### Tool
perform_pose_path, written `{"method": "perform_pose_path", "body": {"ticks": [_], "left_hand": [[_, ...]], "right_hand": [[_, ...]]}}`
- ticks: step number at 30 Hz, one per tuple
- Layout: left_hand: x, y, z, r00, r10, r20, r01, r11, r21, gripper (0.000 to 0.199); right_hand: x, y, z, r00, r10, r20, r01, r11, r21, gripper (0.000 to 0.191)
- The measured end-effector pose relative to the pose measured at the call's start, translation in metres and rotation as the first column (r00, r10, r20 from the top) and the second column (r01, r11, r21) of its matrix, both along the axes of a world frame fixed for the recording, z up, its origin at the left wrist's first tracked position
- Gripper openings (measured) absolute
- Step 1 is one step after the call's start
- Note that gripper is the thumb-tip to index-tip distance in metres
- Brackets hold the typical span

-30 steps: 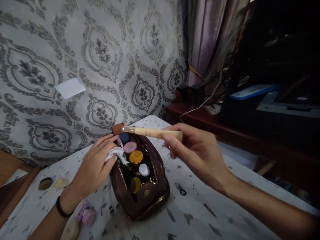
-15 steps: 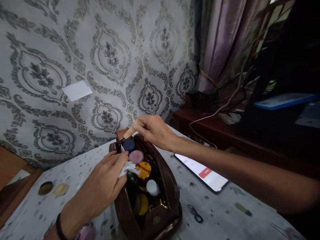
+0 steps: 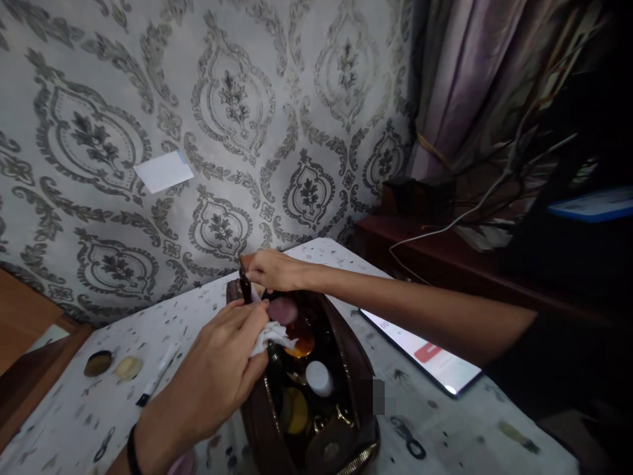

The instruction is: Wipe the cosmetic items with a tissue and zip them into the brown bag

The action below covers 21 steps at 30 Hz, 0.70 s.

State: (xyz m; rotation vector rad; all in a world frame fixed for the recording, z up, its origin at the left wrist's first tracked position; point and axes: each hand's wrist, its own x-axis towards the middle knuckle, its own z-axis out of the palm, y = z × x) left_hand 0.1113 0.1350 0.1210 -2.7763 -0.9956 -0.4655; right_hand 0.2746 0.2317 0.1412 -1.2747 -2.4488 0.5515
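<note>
An open dark brown bag point(image 3: 359, 363) stands on the patterned tablecloth, packed with jars and bottles. Among them show a white cap point(image 3: 319, 378), a yellow lid point(image 3: 297, 410), an amber jar point(image 3: 301, 340) and a pink lid point(image 3: 283, 309). My left hand point(image 3: 212, 366), with a black band at the wrist, lies over the bag's left rim, its fingers closed on a crumpled white tissue point(image 3: 271, 336). At the bag's far end, my right hand point(image 3: 277, 270) pinches a small dark item point(image 3: 245, 285), part of which is hidden.
A lit phone point(image 3: 445, 363) lies right of the bag. Left are a dark round lid point(image 3: 97, 363), a cream round item point(image 3: 128, 368) and a white tube point(image 3: 158, 376). Patterned wall behind; a dark red desk point(image 3: 390, 234) with cables stands at right.
My right hand has moved down and left to the bag's far end; the beige stick-like item it held no longer shows in its fingers. The view has shifted, and the white tube now shows.
</note>
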Motion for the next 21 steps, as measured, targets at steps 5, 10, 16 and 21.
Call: {"method": "perform_pose_path", "body": {"ticks": [5,10,16,21], "left_hand": [[0.001,-0.002,0.002,1.0,0.024,0.011,-0.023,0.999,-0.049,0.025],[0.001,0.0,0.0,0.998,0.054,0.043,-0.049,0.993,-0.108,0.024],[-0.018,-0.009,-0.011,0.906,0.023,0.423,0.015,0.996,-0.086,0.027],[-0.036,-0.048,-0.02,0.42,0.372,0.828,0.005,0.911,-0.412,0.015]], "right_hand": [[-0.002,0.0,-0.002,0.999,0.04,0.018,-0.04,0.999,0.022,0.026],[-0.002,0.0,-0.002,0.998,-0.033,-0.05,0.032,0.999,-0.018,0.024],[0.011,-0.027,0.01,0.963,-0.095,-0.252,0.14,0.976,0.167,0.026],[0.008,-0.115,0.013,0.873,0.108,-0.476,0.09,0.922,0.376,0.025]]}}
